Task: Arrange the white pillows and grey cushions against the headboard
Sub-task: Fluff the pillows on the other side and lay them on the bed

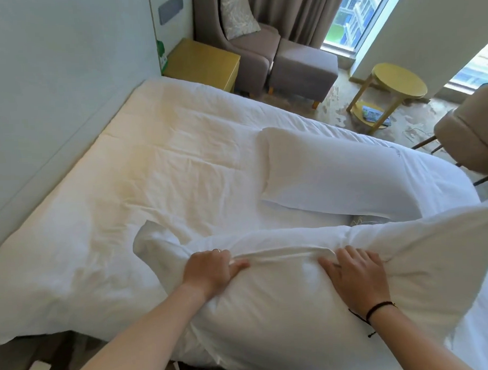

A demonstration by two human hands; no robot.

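Gripping the near pillow [284, 295] along its top seam, left hand [210, 270] bunches fabric; right hand [353, 278] presses flat. Better lift evenly, setting it upright against the headboard [51, 95].

taupe armchair [248, 44], yellow round table [397, 83]
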